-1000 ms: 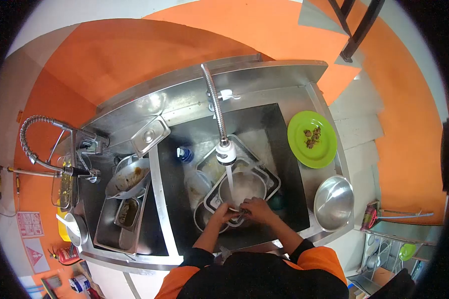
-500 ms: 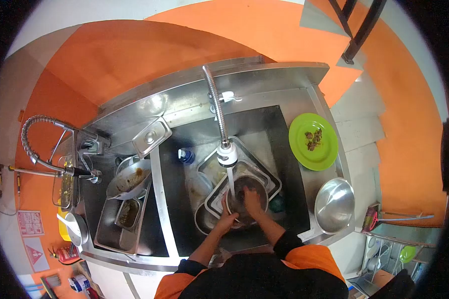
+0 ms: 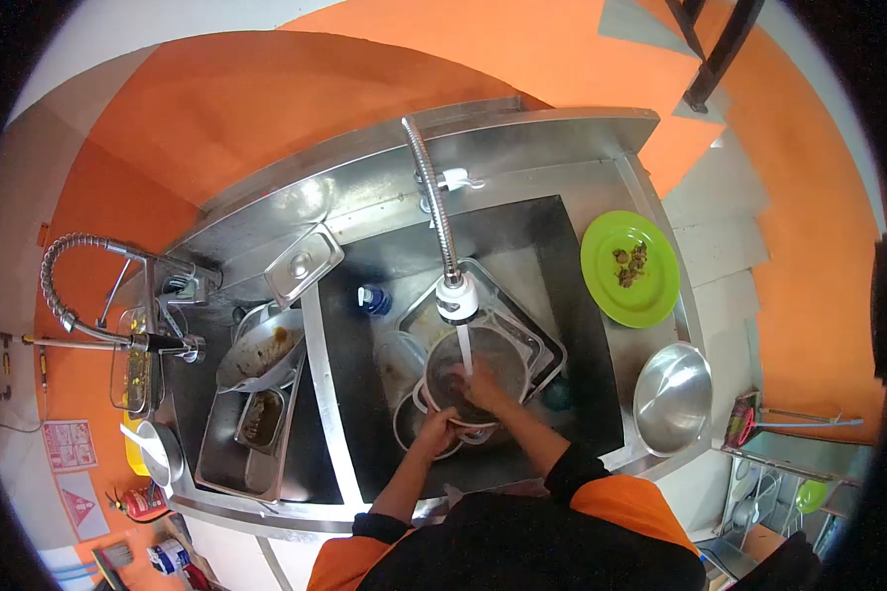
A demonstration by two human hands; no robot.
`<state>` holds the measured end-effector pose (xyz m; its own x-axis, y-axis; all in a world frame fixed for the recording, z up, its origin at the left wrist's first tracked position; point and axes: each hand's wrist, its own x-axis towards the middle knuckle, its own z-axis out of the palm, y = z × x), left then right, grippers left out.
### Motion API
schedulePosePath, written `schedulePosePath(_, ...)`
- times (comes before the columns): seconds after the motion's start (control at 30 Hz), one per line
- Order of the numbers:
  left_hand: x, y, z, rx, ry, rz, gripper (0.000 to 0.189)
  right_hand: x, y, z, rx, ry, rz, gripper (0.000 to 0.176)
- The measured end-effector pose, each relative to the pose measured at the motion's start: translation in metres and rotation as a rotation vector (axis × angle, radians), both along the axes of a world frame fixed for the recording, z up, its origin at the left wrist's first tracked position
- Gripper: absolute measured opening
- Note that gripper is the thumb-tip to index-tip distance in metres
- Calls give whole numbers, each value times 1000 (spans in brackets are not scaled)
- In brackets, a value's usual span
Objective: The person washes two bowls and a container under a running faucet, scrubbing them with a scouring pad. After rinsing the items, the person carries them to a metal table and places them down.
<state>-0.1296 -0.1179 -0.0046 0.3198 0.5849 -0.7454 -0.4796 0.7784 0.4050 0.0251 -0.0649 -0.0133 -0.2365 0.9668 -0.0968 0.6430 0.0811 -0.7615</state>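
Observation:
Water runs from the white faucet head (image 3: 457,297) into a round metal pot (image 3: 503,361) in the right sink basin. My left hand (image 3: 438,429) grips the pot at its near rim. Inside the pot is my right hand (image 3: 480,385), near the stream; its fingers are blurred, and whether they hold anything is not clear. Under and behind the pot lie rectangular metal trays (image 3: 547,347), with another round pot (image 3: 409,424) at the lower left. A blue bottle (image 3: 374,299) stands in the basin's back left.
A green plate (image 3: 601,266) with food scraps and a metal bowl (image 3: 672,399) sit on the right ledge. In the left basin are a dirty pan (image 3: 256,360) and a deep metal tray (image 3: 215,443). A metal lid (image 3: 304,264) rests behind the divider.
The pot, tilted before, now shows its open top more fully and has moved slightly left and up. My right hand has shifted left inside it. The whole view has shifted slightly.

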Motion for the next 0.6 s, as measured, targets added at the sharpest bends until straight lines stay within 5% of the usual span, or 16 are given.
schedulePosePath(0.03,-6,2,-3,-6,-75,-5,59,0,-4,1,55,192,149,34)
schedulePosePath(0.17,-14,1,10,26,-40,-40,62,1,-4,4,-163,182,368,37)
schedulePosePath(0.23,-3,-7,13,37,177,-56,64,-7,-1,-1,-153,-93,143,35)
schedulePosePath(0.33,-2,-3,29,32,127,-25,65,-17,7,-1,-139,-126,42,32)
schedulePosePath(0.47,-16,8,28,197,52,-49,76,-9,-4,8,-191,212,368,32)
schedulePosePath(0.6,-1,-4,28,67,168,-37,73,-23,3,-8,-90,-19,29,33)
